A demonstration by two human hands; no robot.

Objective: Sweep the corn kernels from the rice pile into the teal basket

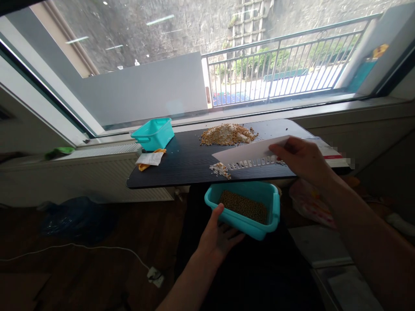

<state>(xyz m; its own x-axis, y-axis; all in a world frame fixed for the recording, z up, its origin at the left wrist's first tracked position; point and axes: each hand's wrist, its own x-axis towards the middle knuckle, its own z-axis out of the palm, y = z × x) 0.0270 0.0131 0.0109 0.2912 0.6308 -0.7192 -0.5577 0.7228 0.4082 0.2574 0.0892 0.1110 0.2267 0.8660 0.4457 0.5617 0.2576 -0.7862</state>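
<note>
My left hand [215, 239] grips the near left side of a turquoise plastic basket [253, 230], thumb over the rim and fingers underneath. Brownish-green beans [243, 207] cover the basket's bottom, just below the edge of the dark tabletop [184, 168]. Between the thumb and fingers of my right hand [303, 160] is a white card [248, 151] with a row of slots along its lower edge. That edge is low over the tabletop, beside a small heap of white grains [220, 169] with a few yellowish pieces. Farther back lies a larger mixed pile of yellow and white grains [228, 134].
A second turquoise basket [155, 134] stands at the table's back left, near a folded white paper [150, 158] over something orange. A booklet [329, 151] lies at the right end. Behind are the window and a radiator [106, 170]; a power strip [155, 276] is on the floor.
</note>
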